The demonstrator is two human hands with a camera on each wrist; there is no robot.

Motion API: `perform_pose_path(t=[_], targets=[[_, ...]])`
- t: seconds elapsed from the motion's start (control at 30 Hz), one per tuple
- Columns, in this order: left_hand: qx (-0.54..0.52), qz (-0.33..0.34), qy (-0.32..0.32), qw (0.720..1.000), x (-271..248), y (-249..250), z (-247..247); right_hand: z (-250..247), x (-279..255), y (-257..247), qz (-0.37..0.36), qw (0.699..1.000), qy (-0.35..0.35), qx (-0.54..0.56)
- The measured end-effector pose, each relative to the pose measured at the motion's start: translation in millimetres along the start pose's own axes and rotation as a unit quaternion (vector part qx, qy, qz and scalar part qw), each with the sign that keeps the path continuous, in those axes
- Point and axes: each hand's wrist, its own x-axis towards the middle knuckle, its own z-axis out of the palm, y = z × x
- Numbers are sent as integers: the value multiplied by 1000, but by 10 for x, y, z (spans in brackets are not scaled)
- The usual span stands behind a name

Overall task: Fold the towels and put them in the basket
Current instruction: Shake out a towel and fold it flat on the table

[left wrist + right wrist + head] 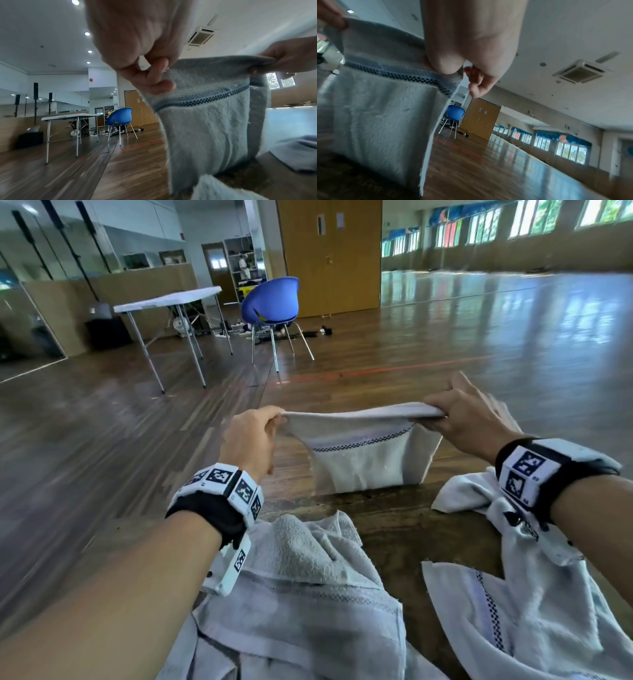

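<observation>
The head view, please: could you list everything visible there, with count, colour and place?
Held towel: one, white with a dark checked stripe, hanging folded between both hands, lower edge at the wooden table.
Loose towels: at least two, white, crumpled on the near table.
Chair: one, blue, on the floor beyond.
Folding table: one, white, far left.
Double door: one, wooden, back wall.
Basket: none in view.
Left hand: pinches the towel's left top corner.
Right hand: pinches the right corner.
</observation>
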Motion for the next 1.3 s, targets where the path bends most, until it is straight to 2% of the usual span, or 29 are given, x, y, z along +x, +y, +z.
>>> perform_pose_path(t=[0.1,0.2,0.23,0.3,0.37,0.4,0.47,0.5,0.53,0.6,0.63,0.73,0.83,0.9,1.0,1.07,1.13,1.2,1.3], targets=[[-70,-82,-14,994,79,21,-12,-8,32,-3,-49,993,-97,50],[-174,-150,-66,971,151,76,-75,-45,59,-36,-55,991,-85,83],[-186,-141,-64,970,166,87,-81,-58,79,-42,-42,992,-71,96],[-94,-68,-27,993,167,103,-84,-68,119,-57,-28,991,-43,124],[-16,-1,11,1000,99,95,-83,-87,118,-99,-35,990,-20,136],[0,17,4,1000,46,73,-85,-76,86,-120,-41,989,-6,142],[41,20,-57,997,-69,-5,-78,-42,-24,-134,-49,986,2,156],[76,9,-97,992,-145,-54,-78,-4,-109,-132,-54,987,-29,150],[110,0,-127,986,-232,-109,-82,45,-211,-121,-58,986,-95,127],[155,-26,-150,976,-425,-202,-97,150,-453,-81,-49,964,-252,69],[167,-40,-158,972,-540,-225,-103,193,-589,-60,-32,950,-307,53],[124,-68,-193,971,-852,-239,-126,228,-972,-12,17,928,-367,63],[64,-71,-247,964,-1106,-236,-239,84,-1265,-7,35,932,-357,48],[26,-70,-259,963,-1242,-202,-361,-48,-1397,8,39,941,-330,64],[-61,-111,-255,958,-1380,-42,-639,-315,-1534,-35,60,956,-237,163],[-82,-122,-251,957,-1412,126,-840,-531,-1616,-120,67,946,-220,228],[-81,-129,-265,952,-1430,320,-1038,-767,-1706,-213,68,932,-235,268],[-82,-141,-286,944,-1445,473,-1214,-991,-1793,-245,74,906,-286,304],[-119,-198,-338,912,-1546,649,-1439,-1279,-1980,-268,78,871,-353,333]])
